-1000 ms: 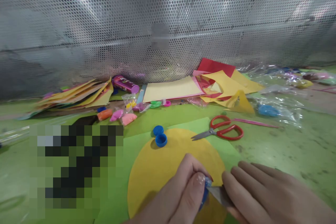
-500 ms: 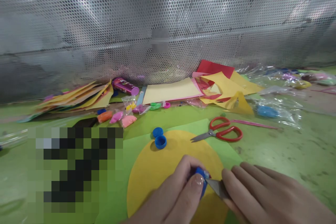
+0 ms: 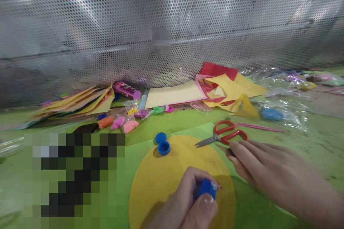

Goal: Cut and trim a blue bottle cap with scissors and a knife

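Note:
My left hand [image 3: 192, 196] is closed around a small blue plastic piece [image 3: 207, 188], like a bottle cap, pinched between thumb and fingers over a yellow paper circle [image 3: 150, 182]. Its cut-looking edge shows whitish at the right. My right hand [image 3: 264, 171] is closed on a knife; only its pointed metal blade [image 3: 222, 148] pokes out past the fingers, apart from the blue piece. Two blue bottle caps [image 3: 163, 147] rest at the circle's upper left rim. Red-handled scissors [image 3: 215, 138] lie partly open just beyond my right hand.
Light green paper [image 3: 199, 131] lies under the circle. Farther back are small clay packets [image 3: 131, 126], a purple canister [image 3: 127, 90], stacked coloured paper [image 3: 72, 105], yellow scraps [image 3: 225, 87] and clear plastic bags [image 3: 290, 103]. A perforated metal panel [image 3: 172, 14] rises behind.
My right hand has moved the knife away from the blue piece, up and slightly right toward the scissors. My left hand keeps its hold, a little lower, with the piece tilted differently.

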### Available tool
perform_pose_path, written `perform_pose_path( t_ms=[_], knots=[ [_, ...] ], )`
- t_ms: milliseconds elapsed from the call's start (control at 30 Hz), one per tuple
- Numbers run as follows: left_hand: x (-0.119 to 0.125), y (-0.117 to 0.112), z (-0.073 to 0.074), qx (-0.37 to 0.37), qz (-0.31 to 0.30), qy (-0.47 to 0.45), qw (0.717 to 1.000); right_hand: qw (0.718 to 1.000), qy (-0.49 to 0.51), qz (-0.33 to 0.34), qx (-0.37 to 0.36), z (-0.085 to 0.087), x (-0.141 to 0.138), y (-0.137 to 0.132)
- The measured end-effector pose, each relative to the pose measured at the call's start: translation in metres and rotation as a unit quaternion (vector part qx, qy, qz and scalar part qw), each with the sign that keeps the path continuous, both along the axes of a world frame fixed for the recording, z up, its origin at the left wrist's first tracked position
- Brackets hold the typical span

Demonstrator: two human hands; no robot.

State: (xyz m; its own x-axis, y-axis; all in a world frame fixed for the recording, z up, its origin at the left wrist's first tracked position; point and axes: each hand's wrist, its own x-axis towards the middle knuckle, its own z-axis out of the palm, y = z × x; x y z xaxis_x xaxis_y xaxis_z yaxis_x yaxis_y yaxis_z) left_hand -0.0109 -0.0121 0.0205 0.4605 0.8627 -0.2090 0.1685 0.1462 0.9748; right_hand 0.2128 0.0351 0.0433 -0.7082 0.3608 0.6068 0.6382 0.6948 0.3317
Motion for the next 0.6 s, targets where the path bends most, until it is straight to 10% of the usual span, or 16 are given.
perform_pose_path(
  t_ms=[600],
  knots=[
    [0.0016, -0.0004, 0.0057, 0.05, 0.05, -0.012, 0.997, 0.994, -0.065, 0.075, -0.033, 0.0095, -0.0102, -0.0068]
  ],
)
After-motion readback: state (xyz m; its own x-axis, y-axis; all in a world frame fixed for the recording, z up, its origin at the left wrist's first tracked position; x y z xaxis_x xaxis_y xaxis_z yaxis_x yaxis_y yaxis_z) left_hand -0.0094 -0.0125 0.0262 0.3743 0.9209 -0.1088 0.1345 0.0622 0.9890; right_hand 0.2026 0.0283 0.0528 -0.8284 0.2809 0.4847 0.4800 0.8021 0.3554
